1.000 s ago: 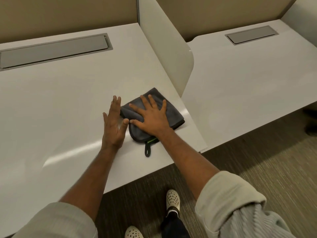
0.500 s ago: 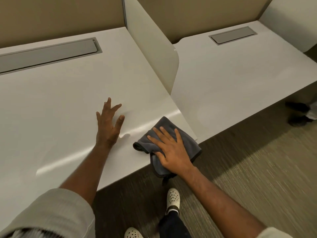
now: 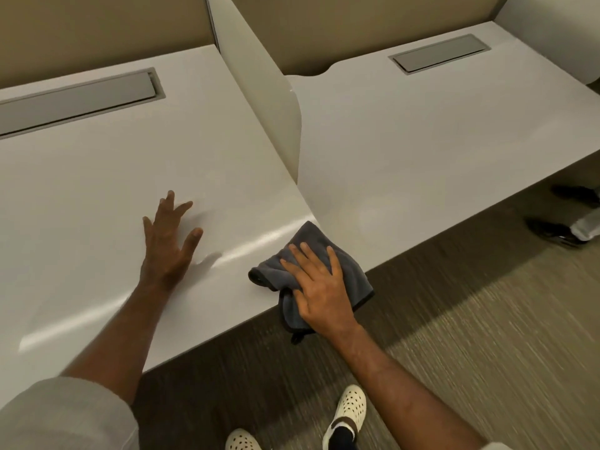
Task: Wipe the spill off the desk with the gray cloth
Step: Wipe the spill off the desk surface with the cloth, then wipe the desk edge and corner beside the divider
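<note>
White bench (image 3: 97, 196) fills the view, split by an upright divider (image 3: 259, 102). At the front edge, near the right front corner, the right hand (image 3: 319, 287) lies flat, grip spread, pressing the cloth (image 3: 350, 274), part of which hangs over the edge. The left hand (image 3: 168, 241) rests spread and empty on the bench. No spill shows clearly. Best to keep firm, even pressure and draw any liquid into the cloth, not onto the floor (image 3: 487, 336). Nothing blocks the stroke; shoes (image 3: 349, 409) stand below.
</note>
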### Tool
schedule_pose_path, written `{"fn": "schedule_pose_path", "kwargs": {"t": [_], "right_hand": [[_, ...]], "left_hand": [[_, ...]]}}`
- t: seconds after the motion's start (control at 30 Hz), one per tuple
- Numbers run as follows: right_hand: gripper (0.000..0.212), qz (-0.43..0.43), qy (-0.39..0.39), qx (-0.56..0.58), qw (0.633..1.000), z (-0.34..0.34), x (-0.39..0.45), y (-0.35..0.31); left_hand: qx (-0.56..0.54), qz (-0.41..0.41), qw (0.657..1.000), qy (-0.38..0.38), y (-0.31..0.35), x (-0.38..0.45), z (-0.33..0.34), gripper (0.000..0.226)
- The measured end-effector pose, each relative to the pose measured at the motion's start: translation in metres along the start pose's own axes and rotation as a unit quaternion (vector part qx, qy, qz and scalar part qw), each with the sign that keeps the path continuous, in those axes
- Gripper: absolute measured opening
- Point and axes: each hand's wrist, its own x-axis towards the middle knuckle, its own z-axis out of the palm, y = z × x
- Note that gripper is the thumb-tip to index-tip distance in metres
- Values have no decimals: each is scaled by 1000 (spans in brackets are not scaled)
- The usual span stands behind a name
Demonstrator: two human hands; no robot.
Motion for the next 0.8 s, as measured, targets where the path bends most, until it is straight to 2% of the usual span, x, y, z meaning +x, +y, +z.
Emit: {"fn": "schedule_pose_path", "kwargs": {"t": [0.13, 0.2, 0.23, 0.33, 0.4, 0.47, 0.53, 0.67, 0.73, 0.77, 0.8], "right_hand": [[51, 2, 64, 110, 992, -4, -2, 12], [55, 22, 92, 229, 969, -12, -3, 22], [56, 40, 101, 305, 946, -17, -3, 30], [50, 154, 116, 491, 849, -28, -11, 56], [49, 271, 117, 537, 790, -32, -15, 72], [49, 354, 105, 575, 730, -31, -16, 87], [47, 404, 94, 629, 657, -30, -10, 99], [56, 466, 68, 724, 504, -25, 2, 116], [42, 495, 51, 757, 424, -19, 6, 124], [37, 503, 53, 762, 404, -15, 7, 127], [43, 504, 62, 765, 396, -10, 7, 131]], "left_hand": [[81, -12, 996, -34, 6, 0, 2, 74], [128, -20, 991, -45, 10, 0, 5, 74], [151, -25, 987, -43, 14, 1, 6, 73], [200, -26, 979, 9, 39, 5, 18, 67], [185, -20, 982, 34, 68, 8, 37, 62], [168, -20, 985, 27, 100, 10, 62, 61], [177, -21, 984, 2, 126, 13, 88, 65], [179, -61, 980, -56, 150, 24, 117, 71], [191, -74, 976, -71, 150, 25, 123, 69], [207, -72, 973, -71, 149, 23, 124, 68], [220, -69, 971, -68, 149, 22, 126, 67]]}}
